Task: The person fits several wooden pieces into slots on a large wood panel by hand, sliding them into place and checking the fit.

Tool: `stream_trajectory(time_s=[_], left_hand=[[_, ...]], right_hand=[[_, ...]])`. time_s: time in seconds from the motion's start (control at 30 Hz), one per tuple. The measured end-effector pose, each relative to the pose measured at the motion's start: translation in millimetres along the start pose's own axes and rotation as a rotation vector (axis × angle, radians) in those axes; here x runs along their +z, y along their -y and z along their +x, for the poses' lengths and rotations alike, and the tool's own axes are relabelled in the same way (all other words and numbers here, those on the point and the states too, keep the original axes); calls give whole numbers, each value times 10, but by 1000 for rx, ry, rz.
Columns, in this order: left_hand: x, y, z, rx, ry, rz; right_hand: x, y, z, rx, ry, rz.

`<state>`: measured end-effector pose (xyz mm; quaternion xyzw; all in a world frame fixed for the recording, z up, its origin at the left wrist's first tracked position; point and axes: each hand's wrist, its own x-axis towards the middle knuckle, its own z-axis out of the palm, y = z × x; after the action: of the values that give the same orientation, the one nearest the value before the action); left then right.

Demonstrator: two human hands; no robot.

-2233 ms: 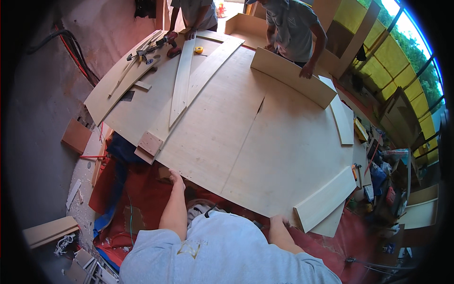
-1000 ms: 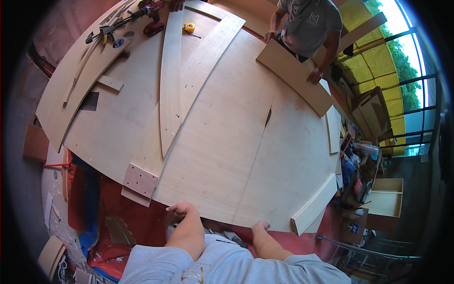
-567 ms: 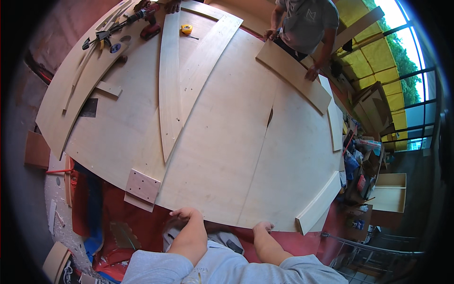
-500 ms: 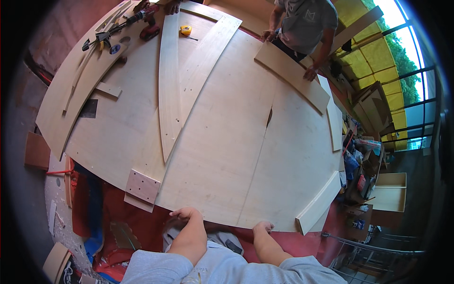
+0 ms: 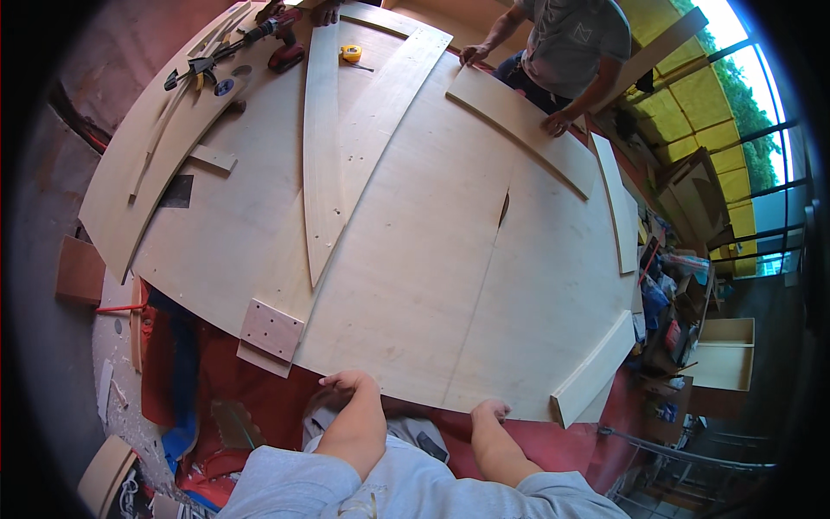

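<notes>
A: Since approx 0.5 s ago almost nothing is shifted; big plywood sheet [image 5: 415,251] is kept flat on red floor [image 5: 242,389].

B: Progress?

A: Near edge is gripped by left hand [image 5: 346,381] & right hand [image 5: 493,409], fingers curled; sheet not lifted. Undersides, fingertips are hidden.

The large plywood sheet [image 5: 415,251] gripped at its near edge is seen as pale, smooth, matt wood, marked by small screw holes. The same light, unvarnished plywood is shown in the curved strips [image 5: 322,147] laid on it and in the small drilled block [image 5: 271,329]. A dull red cloth [image 5: 242,381] is spread beneath. The yellow tape measure [image 5: 350,53] appears as glossy plastic.
</notes>
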<state>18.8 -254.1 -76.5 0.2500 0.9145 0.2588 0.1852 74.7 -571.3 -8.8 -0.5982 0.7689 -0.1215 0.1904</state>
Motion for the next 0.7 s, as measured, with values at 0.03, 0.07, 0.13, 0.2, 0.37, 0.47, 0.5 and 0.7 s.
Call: stream_trajectory(time_s=[0.03,0.07,0.13,0.2,0.37,0.47,0.5,0.7], left_hand=[[-32,-54,-3,-9,7,-13],[-74,-116,-9,-20,14,-27],[-168,-233,-39,-43,30,-51],[-270,-282,-215,-46,98,-46],[-52,-79,5,-24,34,-67],[74,66,71,15,-9,-89],[88,69,75,-35,46,-119],[500,476,402,-57,-41,-77]], right_hand=[[72,-29,59,-13,4,9],[139,-51,113,-27,9,18],[273,-79,234,25,22,39],[526,-266,825,-30,-44,-33],[364,-176,338,-85,-61,-99],[175,-61,147,-118,-6,-100],[134,-26,99,-19,-17,-21],[91,34,-39,-44,-26,0]])
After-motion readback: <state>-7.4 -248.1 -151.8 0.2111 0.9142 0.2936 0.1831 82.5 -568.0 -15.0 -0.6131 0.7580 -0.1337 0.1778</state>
